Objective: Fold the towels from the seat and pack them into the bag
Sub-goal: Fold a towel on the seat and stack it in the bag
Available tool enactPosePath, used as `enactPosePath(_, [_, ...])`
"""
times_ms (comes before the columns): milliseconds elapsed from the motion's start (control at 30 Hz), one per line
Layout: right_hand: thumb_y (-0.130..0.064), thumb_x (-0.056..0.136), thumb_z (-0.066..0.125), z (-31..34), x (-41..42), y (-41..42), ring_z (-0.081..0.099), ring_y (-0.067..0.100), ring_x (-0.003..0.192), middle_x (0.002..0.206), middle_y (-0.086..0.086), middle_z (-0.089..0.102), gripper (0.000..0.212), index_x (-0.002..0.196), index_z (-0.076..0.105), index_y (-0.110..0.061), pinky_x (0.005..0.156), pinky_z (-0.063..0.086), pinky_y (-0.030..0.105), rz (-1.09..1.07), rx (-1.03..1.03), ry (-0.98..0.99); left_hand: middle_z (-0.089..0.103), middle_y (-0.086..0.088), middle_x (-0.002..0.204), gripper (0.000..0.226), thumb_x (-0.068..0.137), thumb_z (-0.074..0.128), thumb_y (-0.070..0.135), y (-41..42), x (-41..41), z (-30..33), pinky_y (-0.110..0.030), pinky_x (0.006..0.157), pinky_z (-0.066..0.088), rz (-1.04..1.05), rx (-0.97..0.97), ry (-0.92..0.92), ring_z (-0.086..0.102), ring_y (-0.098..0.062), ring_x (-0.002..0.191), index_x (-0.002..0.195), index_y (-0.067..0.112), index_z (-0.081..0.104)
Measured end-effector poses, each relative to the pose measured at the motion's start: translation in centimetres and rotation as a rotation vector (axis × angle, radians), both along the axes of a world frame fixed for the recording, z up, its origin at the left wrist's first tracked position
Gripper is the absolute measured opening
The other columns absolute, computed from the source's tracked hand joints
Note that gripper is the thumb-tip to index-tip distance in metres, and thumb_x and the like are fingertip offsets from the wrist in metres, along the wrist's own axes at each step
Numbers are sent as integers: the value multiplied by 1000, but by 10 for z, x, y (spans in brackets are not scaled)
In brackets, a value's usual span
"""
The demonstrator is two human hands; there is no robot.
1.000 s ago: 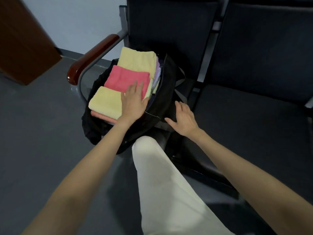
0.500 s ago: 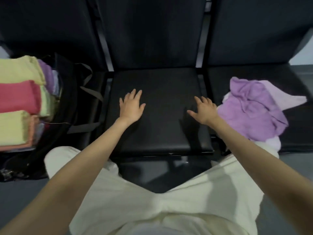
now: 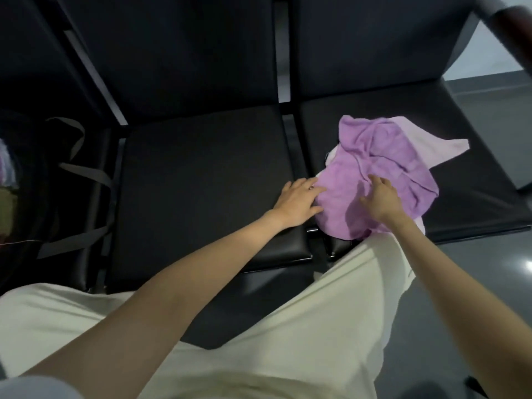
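Bag (image 3: 17,180) cut off at left edge, contents blurred.

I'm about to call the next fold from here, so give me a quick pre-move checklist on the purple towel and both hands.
1. Purple towel within reach on the right seat: ok.
2. Left hand on the towel's near-left edge, fingers straight: ok.
3. Right hand on top of the towel; firm grip: cannot tell.
4. Towel flat for folding: not ok, crumpled.
5. Only one towel in the heap: not ok, a paler towel lies under it.
6. Middle seat has bare surface for folding: ok.
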State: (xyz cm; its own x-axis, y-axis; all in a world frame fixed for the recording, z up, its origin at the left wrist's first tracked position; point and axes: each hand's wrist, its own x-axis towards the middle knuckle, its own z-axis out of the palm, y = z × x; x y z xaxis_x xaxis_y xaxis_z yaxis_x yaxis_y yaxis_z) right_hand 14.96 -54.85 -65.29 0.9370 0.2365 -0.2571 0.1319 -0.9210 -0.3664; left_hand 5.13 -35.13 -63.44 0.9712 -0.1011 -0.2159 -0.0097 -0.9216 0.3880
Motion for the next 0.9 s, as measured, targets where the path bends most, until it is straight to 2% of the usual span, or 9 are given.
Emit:
enactPosePath(167, [-17,94,52,-12,31,-12,47,43,120,136,28,42,48,138,41,-1,99,38,45,5,63,-10,56,-5,120,43,79,75,26,-25,14,-16,-36,97,37,-126,-141,-45,45,-24,113,119,15,65])
enactPosePath(233, [-13,93,53,-18,40,-16,52,43,111,121,31,54,34,122,55,5,91,41,44,31,57,-14,57,-4,111,40,75,78,26,-31,15,-21,-34,90,39,-177,-169,-1,46,-21,106,112,13,68])
enactPosePath(300, [-11,90,55,-23,46,-18,59,44,91,93,32,63,22,88,64,9,75,44,42,44,61,-19,56,-3,108,40,73,80,29,-35,16,-25,-34,84,41,-217,-178,40,46,-20,102,108,13,69])
enactPosePath(367, [-10,86,59,-30,50,-21,59,42,78,78,30,63,25,69,61,9,65,41,39,35,78,-29,54,-2,108,44,68,83,31,-36,18,-29,-32,80,40,-249,-176,43,44,-18,99,106,15,70])
enactPosePath(500, [-12,82,66,-37,56,-24,60,40,75,80,28,64,22,73,65,7,62,41,36,-50,102,-33,52,-1,109,43,67,84,23,-34,20,-37,-28,81,38,-279,-137,24,44,-16,100,106,17,68])
enactPosePath(567, [-12,82,66,-38,56,-22,61,40,81,90,28,65,18,80,69,5,70,46,38,-72,109,-43,54,2,101,34,70,83,21,-35,18,-39,-20,79,36,-119,-305,35,45,-10,92,101,15,70])
enactPosePath(667, [-9,84,63,-36,53,-18,61,41,86,99,28,63,15,84,70,4,77,47,39,-75,113,-66,59,-3,102,31,77,78,17,-37,21,-41,-12,73,41,329,-519,-32,53,-8,81,104,9,67])
enactPosePath(767, [-9,85,61,-35,54,-19,59,41,90,103,26,61,15,89,68,4,78,46,41,-51,90,-76,59,-8,112,37,83,73,24,-32,33,-48,-29,83,51,611,-452,33,59,-17,89,112,8,57])
enactPosePath(900, [-12,84,63,-34,58,-23,59,39,93,103,23,63,17,95,64,0,77,44,39,-55,99,-59,57,-13,121,45,86,70,29,-32,46,-48,-41,92,49,624,-380,186,58,-28,108,118,4,52])
